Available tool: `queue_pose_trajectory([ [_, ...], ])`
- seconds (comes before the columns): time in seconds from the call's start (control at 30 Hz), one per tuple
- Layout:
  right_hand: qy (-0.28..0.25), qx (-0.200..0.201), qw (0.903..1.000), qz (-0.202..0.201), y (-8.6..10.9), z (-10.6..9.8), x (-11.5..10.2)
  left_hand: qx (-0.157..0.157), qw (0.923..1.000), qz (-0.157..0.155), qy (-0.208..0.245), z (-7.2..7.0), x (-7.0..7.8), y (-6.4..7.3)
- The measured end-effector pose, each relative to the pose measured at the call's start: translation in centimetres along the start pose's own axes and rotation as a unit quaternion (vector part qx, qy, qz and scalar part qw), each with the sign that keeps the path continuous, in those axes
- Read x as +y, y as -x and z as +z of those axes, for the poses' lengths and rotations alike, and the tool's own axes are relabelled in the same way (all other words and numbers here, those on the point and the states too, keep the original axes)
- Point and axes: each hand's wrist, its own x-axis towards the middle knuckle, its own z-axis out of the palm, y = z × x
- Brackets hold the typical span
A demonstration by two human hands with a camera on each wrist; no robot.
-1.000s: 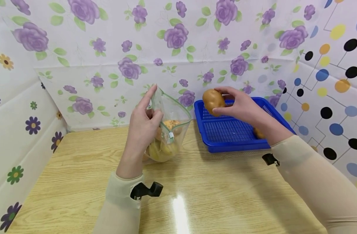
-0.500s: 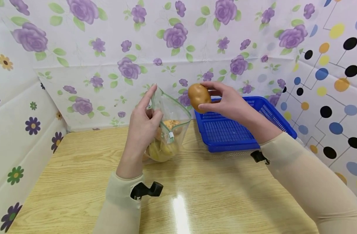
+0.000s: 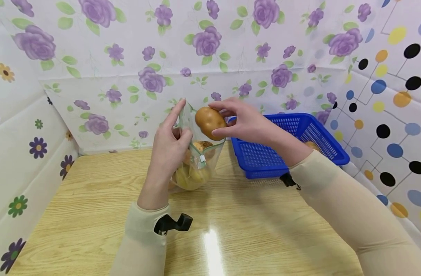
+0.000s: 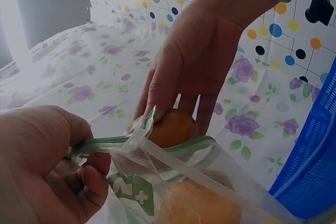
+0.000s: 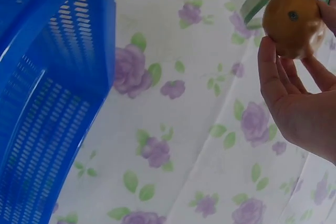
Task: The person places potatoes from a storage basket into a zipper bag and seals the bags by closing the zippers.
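Observation:
My left hand (image 3: 167, 149) grips the edge of a clear zip bag (image 3: 213, 163) with a green seal strip, its index finger pointing up along the corner. The bag's mouth gapes; yellowish-green and orange-brown rounded produce (image 4: 197, 203) sits inside. With thumb and fingers my right hand (image 3: 245, 120) pinches a smooth, lumpy brown potato (image 3: 209, 122) at the bag's mouth. In the left wrist view the potato (image 4: 172, 128) is partly behind the green strip. A dark round scar marks the potato (image 5: 294, 22) in the right wrist view.
Right of the bag stands a blue perforated plastic basket (image 3: 265, 174), partly below the right forearm. A brown item (image 3: 312, 145) lies in it, mostly hidden by the arm. Flower-patterned cloth (image 3: 127, 76) rises behind the wooden table (image 3: 103, 214).
My right hand has carried the potato leftward from over the blue basket to the mouth of the bag. The left hand and the bag have stayed put.

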Motion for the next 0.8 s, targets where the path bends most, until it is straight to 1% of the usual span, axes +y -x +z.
queue_pose_trajectory([
  [0.2,-0.014,-0.030,0.9993,-0.015,-0.8,1.2,-0.7,0.001,1.0000,0.003,-0.002,-0.2,0.0,0.0],
  [0.3,-0.009,-0.047,0.9988,-0.015,-1.0,1.6,-1.0,0.001,1.0000,0.001,-0.001,-0.2,0.0,0.0],
  [0.4,0.001,-0.054,0.9983,-0.023,-1.4,2.1,-1.1,0.001,1.0000,0.002,-0.003,-0.2,0.0,0.0],
  [0.63,0.024,-0.042,0.9979,-0.043,-2.3,3.4,-1.0,-0.002,1.0000,0.001,-0.003,-0.2,-0.1,0.0],
  [0.73,0.032,-0.030,0.9982,-0.040,-2.7,4.1,-1.0,0.000,1.0000,0.004,-0.002,-0.2,-0.1,0.0],
  [0.8,0.050,-0.016,0.9980,-0.034,-2.8,4.5,-1.0,0.001,1.0000,0.006,-0.003,-0.2,-0.1,0.0],
])
